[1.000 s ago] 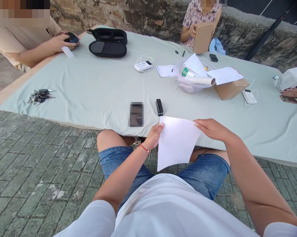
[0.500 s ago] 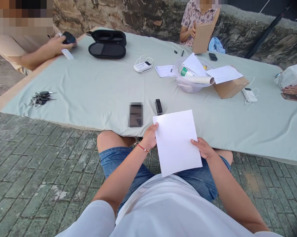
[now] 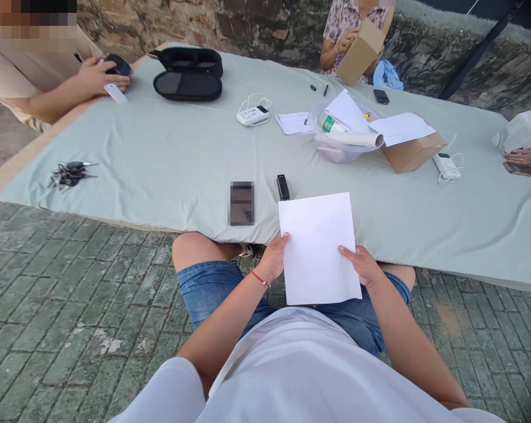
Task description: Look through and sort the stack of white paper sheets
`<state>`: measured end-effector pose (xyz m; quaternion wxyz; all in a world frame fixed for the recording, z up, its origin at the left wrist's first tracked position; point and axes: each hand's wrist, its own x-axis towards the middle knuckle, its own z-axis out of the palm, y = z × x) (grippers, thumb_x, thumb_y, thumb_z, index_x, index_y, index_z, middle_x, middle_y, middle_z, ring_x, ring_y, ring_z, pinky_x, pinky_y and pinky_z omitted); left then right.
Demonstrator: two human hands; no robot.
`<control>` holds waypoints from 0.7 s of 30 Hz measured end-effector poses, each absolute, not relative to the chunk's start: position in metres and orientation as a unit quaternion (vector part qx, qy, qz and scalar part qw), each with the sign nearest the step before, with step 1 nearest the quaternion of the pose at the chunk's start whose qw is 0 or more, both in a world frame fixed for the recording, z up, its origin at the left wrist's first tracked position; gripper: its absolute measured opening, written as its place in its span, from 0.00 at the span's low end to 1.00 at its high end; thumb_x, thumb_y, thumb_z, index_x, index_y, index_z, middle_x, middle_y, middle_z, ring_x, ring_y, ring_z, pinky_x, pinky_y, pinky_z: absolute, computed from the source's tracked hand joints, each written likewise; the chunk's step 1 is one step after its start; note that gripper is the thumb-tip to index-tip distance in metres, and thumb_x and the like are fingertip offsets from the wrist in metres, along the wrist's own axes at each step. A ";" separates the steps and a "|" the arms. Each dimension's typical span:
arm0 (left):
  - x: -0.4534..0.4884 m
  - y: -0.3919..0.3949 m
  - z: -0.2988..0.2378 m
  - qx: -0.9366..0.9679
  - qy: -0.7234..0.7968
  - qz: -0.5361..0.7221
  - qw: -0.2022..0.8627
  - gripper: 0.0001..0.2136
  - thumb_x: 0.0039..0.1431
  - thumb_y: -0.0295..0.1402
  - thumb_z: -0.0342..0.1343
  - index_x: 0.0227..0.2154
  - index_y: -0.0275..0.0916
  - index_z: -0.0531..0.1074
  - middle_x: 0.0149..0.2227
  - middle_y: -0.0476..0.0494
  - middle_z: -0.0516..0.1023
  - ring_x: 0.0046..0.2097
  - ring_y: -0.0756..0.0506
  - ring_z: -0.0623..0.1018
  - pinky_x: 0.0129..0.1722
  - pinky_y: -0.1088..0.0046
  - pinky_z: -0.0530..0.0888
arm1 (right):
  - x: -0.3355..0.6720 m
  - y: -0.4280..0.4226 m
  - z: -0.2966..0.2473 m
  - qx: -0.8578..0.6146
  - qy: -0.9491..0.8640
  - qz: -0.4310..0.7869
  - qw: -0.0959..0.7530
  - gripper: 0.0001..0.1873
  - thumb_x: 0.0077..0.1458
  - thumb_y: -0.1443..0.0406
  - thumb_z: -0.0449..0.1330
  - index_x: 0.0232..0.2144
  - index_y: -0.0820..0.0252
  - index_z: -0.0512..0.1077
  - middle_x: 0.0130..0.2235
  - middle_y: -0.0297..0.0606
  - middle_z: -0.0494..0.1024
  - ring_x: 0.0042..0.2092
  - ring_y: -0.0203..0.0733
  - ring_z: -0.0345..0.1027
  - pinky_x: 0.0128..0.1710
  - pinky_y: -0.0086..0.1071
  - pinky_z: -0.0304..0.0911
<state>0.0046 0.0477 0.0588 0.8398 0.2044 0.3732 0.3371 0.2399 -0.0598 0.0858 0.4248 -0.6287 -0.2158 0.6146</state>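
Over my lap I hold a blank white sheet of paper [image 3: 320, 255], its far edge reaching over the table's near edge. My left hand [image 3: 274, 257] grips the left side, thumb on top and fingers hidden beneath. On the opposite side my right hand [image 3: 361, 264] pinches the sheet the same way. Just beyond the paper's far left corner lies a black stapler [image 3: 283, 187]. Left of it rests a dark, pixelated flat object [image 3: 241, 204]. Whether the paper is one sheet or a small stack, I cannot tell.
On the cloth-covered table [image 3: 159, 170] stand a clear plastic bowl [image 3: 336, 151] with a bottle and papers, a cardboard box [image 3: 413, 154], an open black case [image 3: 188, 85] and keys [image 3: 71, 174]. Across the table a person [image 3: 336, 41] holds a carton; others sit left and right.
The paper has turned slightly and sits straighter, and my left hand has slid lower along its edge. Across the table, the person's carton has tilted.
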 end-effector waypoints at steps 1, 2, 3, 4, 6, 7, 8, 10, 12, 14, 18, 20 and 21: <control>0.004 0.043 0.057 0.208 0.383 0.343 0.832 0.19 0.52 0.44 0.65 0.40 0.34 0.75 0.42 0.35 0.81 0.49 0.38 0.79 0.54 0.57 0.72 | 0.239 -0.059 0.085 -0.630 -0.221 0.616 0.418 0.20 0.50 0.51 0.67 0.38 0.59 0.77 0.39 0.45 0.83 0.38 0.53 0.79 0.42 0.46 0.75; 0.004 0.040 0.055 0.215 0.392 0.354 0.821 0.19 0.51 0.45 0.65 0.39 0.35 0.75 0.42 0.35 0.81 0.49 0.38 0.78 0.54 0.56 0.71 | 0.238 -0.058 0.084 -0.632 -0.226 0.617 0.410 0.21 0.50 0.50 0.67 0.38 0.59 0.77 0.39 0.45 0.83 0.38 0.53 0.78 0.42 0.46 0.74; 0.003 0.037 0.053 0.228 0.401 0.364 0.809 0.20 0.51 0.46 0.64 0.38 0.35 0.75 0.41 0.36 0.81 0.49 0.37 0.78 0.54 0.56 0.71 | 0.237 -0.057 0.082 -0.635 -0.232 0.616 0.404 0.21 0.50 0.49 0.66 0.38 0.59 0.77 0.39 0.45 0.83 0.38 0.53 0.78 0.42 0.45 0.74; 0.003 0.035 0.052 0.245 0.408 0.372 0.797 0.20 0.52 0.47 0.64 0.38 0.35 0.75 0.41 0.36 0.81 0.49 0.37 0.78 0.53 0.56 0.71 | 0.236 -0.056 0.080 -0.638 -0.239 0.611 0.403 0.21 0.50 0.49 0.65 0.38 0.59 0.77 0.38 0.44 0.83 0.38 0.52 0.78 0.42 0.45 0.74; 0.002 0.035 0.049 0.286 0.420 0.379 0.774 0.20 0.53 0.48 0.62 0.38 0.35 0.76 0.41 0.37 0.81 0.49 0.37 0.77 0.53 0.57 0.71 | 0.236 -0.054 0.074 -0.653 -0.257 0.576 0.420 0.22 0.51 0.47 0.64 0.39 0.57 0.76 0.38 0.41 0.82 0.38 0.50 0.78 0.42 0.43 0.73; 0.002 0.036 0.047 0.306 0.428 0.379 0.761 0.20 0.53 0.49 0.61 0.38 0.35 0.76 0.40 0.37 0.81 0.49 0.37 0.77 0.53 0.58 0.70 | 0.236 -0.053 0.071 -0.664 -0.266 0.549 0.433 0.22 0.52 0.46 0.63 0.38 0.56 0.76 0.37 0.39 0.82 0.38 0.49 0.77 0.42 0.43 0.73; 0.001 0.036 0.046 0.325 0.436 0.378 0.749 0.20 0.54 0.49 0.61 0.38 0.35 0.76 0.40 0.38 0.81 0.49 0.37 0.77 0.53 0.58 0.70 | 0.236 -0.053 0.068 -0.675 -0.273 0.521 0.444 0.22 0.52 0.45 0.62 0.37 0.56 0.75 0.36 0.38 0.82 0.38 0.48 0.77 0.41 0.42 0.73; 0.001 0.038 0.045 0.354 0.446 0.376 0.731 0.20 0.54 0.49 0.60 0.38 0.35 0.76 0.41 0.38 0.81 0.48 0.37 0.77 0.53 0.59 0.70 | 0.238 -0.053 0.061 -0.693 -0.280 0.480 0.459 0.23 0.51 0.43 0.60 0.34 0.55 0.75 0.33 0.36 0.81 0.36 0.47 0.75 0.38 0.40 0.72; 0.002 0.039 0.045 0.369 0.446 0.377 0.723 0.21 0.55 0.50 0.59 0.40 0.35 0.76 0.43 0.37 0.81 0.49 0.38 0.77 0.54 0.59 0.69 | 0.238 -0.055 0.056 -0.696 -0.274 0.471 0.468 0.23 0.50 0.43 0.61 0.32 0.56 0.75 0.31 0.35 0.81 0.34 0.46 0.74 0.37 0.38 0.71; 0.003 0.038 0.046 0.371 0.439 0.376 0.727 0.22 0.55 0.50 0.59 0.42 0.35 0.76 0.44 0.37 0.80 0.50 0.38 0.76 0.55 0.59 0.68 | 0.239 -0.056 0.052 -0.688 -0.261 0.478 0.479 0.23 0.50 0.44 0.62 0.32 0.56 0.75 0.31 0.35 0.80 0.33 0.44 0.73 0.36 0.37 0.70; 0.003 0.037 0.050 0.356 0.426 0.377 0.741 0.23 0.55 0.49 0.60 0.44 0.35 0.75 0.45 0.37 0.80 0.51 0.38 0.76 0.56 0.59 0.68 | 0.239 -0.058 0.050 -0.674 -0.248 0.484 0.500 0.20 0.51 0.46 0.63 0.33 0.57 0.75 0.31 0.34 0.80 0.32 0.42 0.72 0.36 0.36 0.69; 0.002 0.037 0.050 0.336 0.420 0.380 0.753 0.22 0.54 0.49 0.61 0.44 0.35 0.76 0.45 0.37 0.80 0.50 0.38 0.77 0.55 0.59 0.69 | 0.238 -0.058 0.053 -0.674 -0.250 0.476 0.506 0.20 0.51 0.47 0.63 0.33 0.56 0.75 0.31 0.34 0.79 0.32 0.42 0.72 0.36 0.37 0.69; 0.001 0.038 0.050 0.320 0.418 0.378 0.761 0.22 0.53 0.48 0.62 0.43 0.35 0.76 0.44 0.37 0.81 0.50 0.38 0.77 0.55 0.59 0.69 | 0.237 -0.058 0.055 -0.675 -0.252 0.471 0.509 0.20 0.51 0.47 0.63 0.33 0.56 0.75 0.31 0.34 0.80 0.32 0.43 0.72 0.36 0.37 0.69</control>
